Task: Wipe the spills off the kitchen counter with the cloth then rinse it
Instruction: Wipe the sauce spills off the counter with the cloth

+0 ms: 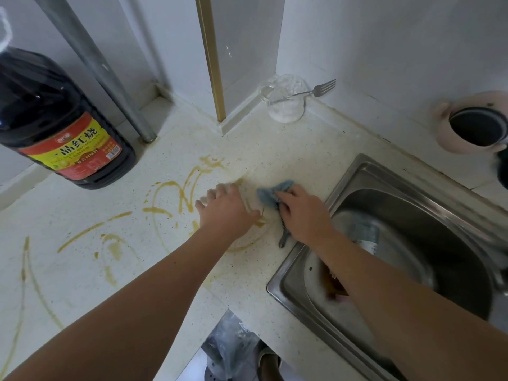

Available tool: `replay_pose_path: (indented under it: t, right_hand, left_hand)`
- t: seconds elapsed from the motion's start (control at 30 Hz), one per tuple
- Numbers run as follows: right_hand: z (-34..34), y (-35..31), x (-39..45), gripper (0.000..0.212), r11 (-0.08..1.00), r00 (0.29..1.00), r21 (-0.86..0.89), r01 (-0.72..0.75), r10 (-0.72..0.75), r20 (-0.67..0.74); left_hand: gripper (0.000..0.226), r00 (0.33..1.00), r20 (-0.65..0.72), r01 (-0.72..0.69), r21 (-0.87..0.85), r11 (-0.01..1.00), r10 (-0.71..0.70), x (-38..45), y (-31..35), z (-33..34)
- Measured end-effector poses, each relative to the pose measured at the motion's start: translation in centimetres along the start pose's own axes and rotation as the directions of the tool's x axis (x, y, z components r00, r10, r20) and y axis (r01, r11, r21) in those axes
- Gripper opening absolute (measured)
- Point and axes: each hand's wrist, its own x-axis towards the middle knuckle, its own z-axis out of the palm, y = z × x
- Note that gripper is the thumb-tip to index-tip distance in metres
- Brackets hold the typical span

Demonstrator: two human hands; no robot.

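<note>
Here, the sink (349,171) held a steel bowl (384,259), and a glass (286,103) held a fork (316,91). Your right hand (305,213) gripped the cloth (270,193) by the sink's edge; your left hand (225,207) lay flat on the spill-streaked counter (82,215)

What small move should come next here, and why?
Probably sweep the blue cloth leftward. The right hand grips it beside the sink, while yellowish-brown spill streaks still cover the counter towards the soy sauce bottle. The left hand rests flat there.

Two bare forearms, sleeveless as far as visible.
</note>
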Motion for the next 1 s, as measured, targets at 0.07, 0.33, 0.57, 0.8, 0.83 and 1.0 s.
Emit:
replay_pose_path:
  t: [0.07,0.33,0.57,0.8,0.83,1.0]
  right_hand:
    - [-0.7,0.9,1.6,0.035,0.948,0.939,0.052,-0.314,0.318,-0.133]
    - [0.5,-1.4,4.2,0.031,0.998,0.995,0.024,-0.055,0.057,-0.078]
    - [1.5,-2.8,4.0,0.032,0.990,0.992,0.055,0.128,-0.128,-0.005]
    - [0.9,-2.4,6.1,0.033,0.954,0.944,0.132,-0.268,0.288,-0.159]
    - [1.5,-3.4,5.9,0.030,0.984,0.981,0.119,-0.135,0.150,-0.126]
    - [1.5,-2.5,7.6,0.028,0.996,0.989,0.057,-0.072,0.079,-0.127]
  left_hand:
    - [0.094,1.000,0.008,0.012,0.017,1.000,-0.012,0.3,0.1,-0.5]
    - [0.099,1.000,-0.006,0.026,0.023,0.999,-0.026,0.5,-0.3,-0.8]
    - [0.084,1.000,0.003,0.024,-0.009,1.000,-0.024,0.4,-0.4,-1.3]
    - [0.090,0.999,0.017,0.043,0.074,0.996,-0.045,1.0,-1.3,-2.8]
    - [0.086,0.999,0.008,0.045,0.071,0.996,-0.045,0.9,-1.3,-2.7]
    - [0.074,1.000,-0.008,0.022,0.040,0.999,-0.021,0.6,-1.9,-2.3]
